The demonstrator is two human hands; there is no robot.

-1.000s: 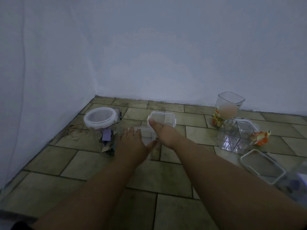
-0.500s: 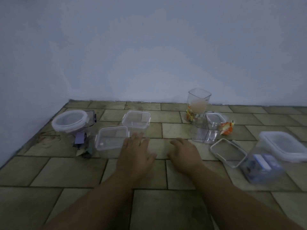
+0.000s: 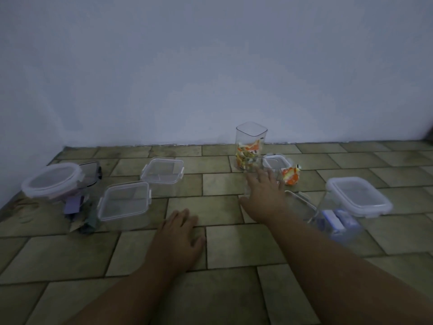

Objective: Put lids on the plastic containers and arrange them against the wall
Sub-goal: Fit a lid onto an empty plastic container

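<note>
Clear plastic containers sit scattered over the tiled floor (image 3: 225, 245) before a pale wall (image 3: 210, 66). At far left a round container (image 3: 52, 181) wears its lid, with purple scraps inside; two square lidded containers (image 3: 124, 204) (image 3: 162, 171) stand just to its right, one nearer, one farther back. A tall open container (image 3: 250, 146) with orange-and-yellow contents stands close to the wall — just right of it a smaller white-rimmed container (image 3: 276, 161) and an orange wrapper (image 3: 291, 176). At far right a lidded rectangular container (image 3: 358, 198) holds small white and purple items. The left hand (image 3: 179, 233) lies flat on the floor, fingers loosely spread, holding nothing. The right hand (image 3: 264, 195) reaches forward with fingers spread wide, over a clear container I can barely make out — whether it touches it I cannot tell.
</note>
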